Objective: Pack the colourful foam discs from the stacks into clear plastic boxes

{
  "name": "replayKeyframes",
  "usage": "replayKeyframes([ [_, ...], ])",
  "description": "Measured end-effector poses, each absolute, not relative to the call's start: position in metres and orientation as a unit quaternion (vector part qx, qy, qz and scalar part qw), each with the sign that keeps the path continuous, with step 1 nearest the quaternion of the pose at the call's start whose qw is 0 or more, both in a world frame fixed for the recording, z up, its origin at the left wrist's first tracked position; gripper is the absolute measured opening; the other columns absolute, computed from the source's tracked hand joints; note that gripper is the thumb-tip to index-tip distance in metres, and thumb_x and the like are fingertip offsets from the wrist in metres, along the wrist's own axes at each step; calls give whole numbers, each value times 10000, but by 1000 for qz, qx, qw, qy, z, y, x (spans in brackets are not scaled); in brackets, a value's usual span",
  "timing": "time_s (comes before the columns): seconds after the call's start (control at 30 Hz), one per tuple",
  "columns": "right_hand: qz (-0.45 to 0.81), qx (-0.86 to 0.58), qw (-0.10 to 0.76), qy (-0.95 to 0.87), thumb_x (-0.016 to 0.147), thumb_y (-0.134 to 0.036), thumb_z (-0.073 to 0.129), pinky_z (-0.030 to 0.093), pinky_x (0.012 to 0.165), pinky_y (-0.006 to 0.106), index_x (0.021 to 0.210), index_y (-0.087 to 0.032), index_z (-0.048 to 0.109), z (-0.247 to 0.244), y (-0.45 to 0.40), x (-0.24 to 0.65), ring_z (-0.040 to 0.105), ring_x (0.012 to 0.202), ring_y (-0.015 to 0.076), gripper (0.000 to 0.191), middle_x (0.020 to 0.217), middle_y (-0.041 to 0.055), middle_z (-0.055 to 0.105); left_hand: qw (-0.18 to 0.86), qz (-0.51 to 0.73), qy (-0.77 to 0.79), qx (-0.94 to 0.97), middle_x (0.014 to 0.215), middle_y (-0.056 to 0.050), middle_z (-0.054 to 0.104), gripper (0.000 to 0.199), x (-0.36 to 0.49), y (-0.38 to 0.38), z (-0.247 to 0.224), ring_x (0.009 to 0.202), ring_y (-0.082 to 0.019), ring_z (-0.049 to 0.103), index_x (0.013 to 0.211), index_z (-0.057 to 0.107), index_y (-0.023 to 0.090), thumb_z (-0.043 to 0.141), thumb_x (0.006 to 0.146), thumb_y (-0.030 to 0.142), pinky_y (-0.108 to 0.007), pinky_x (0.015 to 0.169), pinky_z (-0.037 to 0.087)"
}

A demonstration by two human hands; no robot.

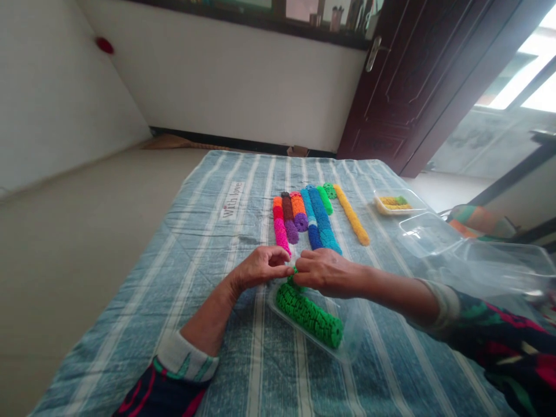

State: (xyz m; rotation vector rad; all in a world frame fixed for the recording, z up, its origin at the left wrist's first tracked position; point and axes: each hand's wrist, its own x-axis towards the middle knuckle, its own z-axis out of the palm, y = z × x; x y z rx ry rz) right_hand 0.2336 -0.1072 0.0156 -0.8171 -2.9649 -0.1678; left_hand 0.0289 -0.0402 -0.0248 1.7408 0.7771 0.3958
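A long green stack of small notched pieces lies in a clear plastic container. Over the container's far end, my left hand and my right hand meet at the fingertips. Green pieces show under and beside the right fingers, which are curled closed around them. The left thumb and forefinger are bent with a gap between them, and their tips touch the green pieces' edge. Beyond my hands lie rows of coloured stacks: pink and red, orange and purple, blue and yellow.
A striped blue cloth covers the table. At the right stand a clear box with yellow and green pieces, an open clear container and more clear plastic. A dark red door is behind.
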Motion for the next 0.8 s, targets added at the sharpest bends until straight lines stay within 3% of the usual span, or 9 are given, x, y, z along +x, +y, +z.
replayKeyframes([
  [0.23,-84,-304,81,-945,962,-131,429,305,585,301,805,-173,600,14,-107,244,438,725,163,236,778,43,558,572,156,321,738,602,77,435,431,28,-40,-24,566,-92,405,884,588,145,723,677,498,-223,533,310],
  [0.4,-36,-345,106,-932,897,-242,602,436,733,334,868,-167,609,12,-119,255,515,932,212,81,1016,96,591,562,145,321,748,605,77,448,412,31,-44,-19,575,-103,416,866,594,163,745,649,479,-231,544,314],
  [0.57,-4,-369,99,-924,817,-276,713,481,845,406,904,-146,586,3,-127,253,509,1103,269,202,1167,148,548,480,106,338,803,608,69,443,364,38,-49,-11,578,-109,404,720,537,180,725,646,483,-239,534,289],
  [0.8,-2,-411,105,-906,878,-189,608,497,849,416,898,-140,592,-8,-121,245,528,1092,266,56,1156,157,558,375,75,376,844,609,72,444,353,46,-56,0,578,-125,435,760,537,193,712,642,475,-251,542,284],
])
